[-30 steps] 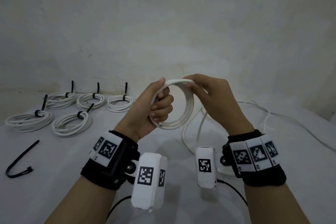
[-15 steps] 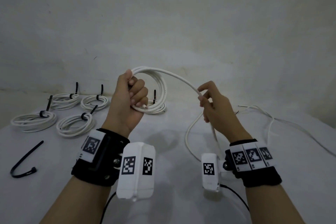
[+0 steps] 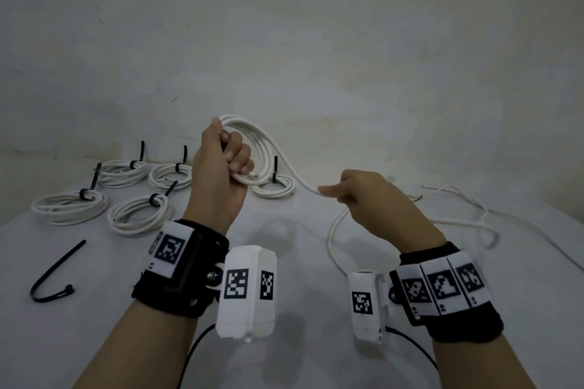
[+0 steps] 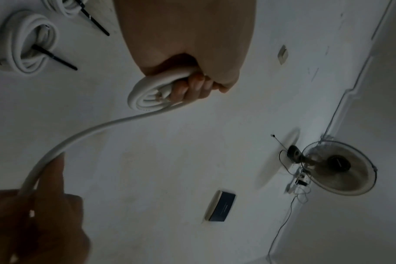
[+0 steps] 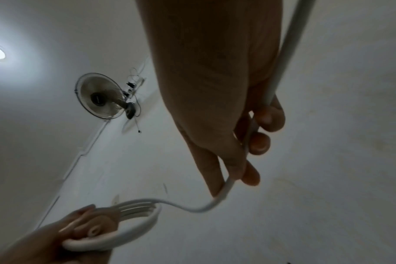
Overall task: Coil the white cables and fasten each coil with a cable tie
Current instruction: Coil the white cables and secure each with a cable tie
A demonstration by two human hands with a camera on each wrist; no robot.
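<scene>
Since half a second earlier, the right hand [image 3: 363, 199] had been drawn rightward and lower along the white cable [image 3: 294, 178], closed loosely round it, while the coil [image 3: 252, 151] was gripped in the left hand [image 3: 221, 174] above the worktop's [image 3: 284, 246] far edge, so another loop was judged imminent.

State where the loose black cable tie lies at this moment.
In the head view the loose black cable tie lies flat on the table at the near left, in front of the tied coils and left of the left hand.
</scene>
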